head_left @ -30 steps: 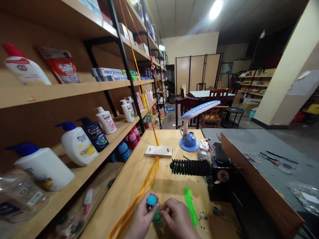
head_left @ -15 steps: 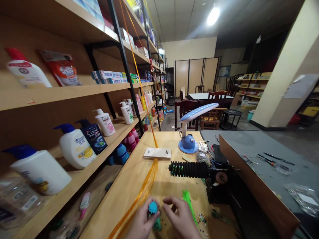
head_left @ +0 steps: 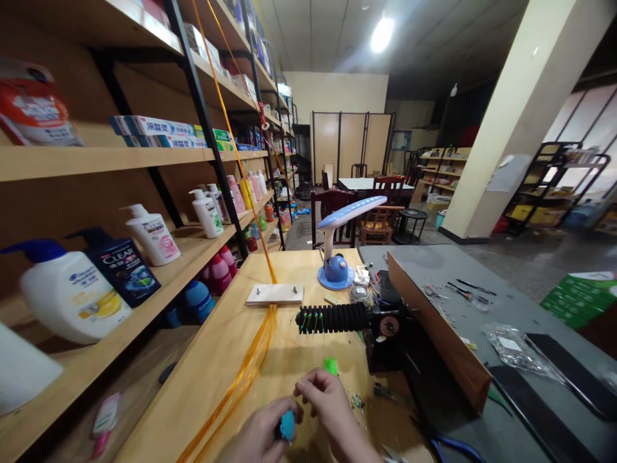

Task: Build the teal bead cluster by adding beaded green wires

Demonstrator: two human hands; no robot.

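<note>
My left hand (head_left: 258,432), low in the view, is closed around a small turquoise-blue piece (head_left: 288,426) with a rounded face; its exact kind does not show. Just right of it and slightly higher, my right hand (head_left: 324,400) has thumb and fingertips pressed together. Whatever those fingertips pinch, if anything, is too small to make out. Bright green strands (head_left: 330,366) stick out beyond the right hand, which covers the rest of them. Small scattered beads (head_left: 357,402) lie to its right. Loose orange threads (head_left: 241,376) run along the wooden tabletop (head_left: 193,386) to the left.
A white bolted plate (head_left: 274,294) holds the orange threads, which rise toward the shelves. Ahead are a black ribbed roller (head_left: 332,317) with green ties and a blue desk lamp (head_left: 336,273). A brown board (head_left: 434,334) borders the grey table (head_left: 453,270). Bottle-filled shelves (head_left: 193,257) flank the left.
The view has swung to the right. My right hand's fingers have come together from a looser spread. The left hand has tilted the blue piece, and the green strands are now mostly covered.
</note>
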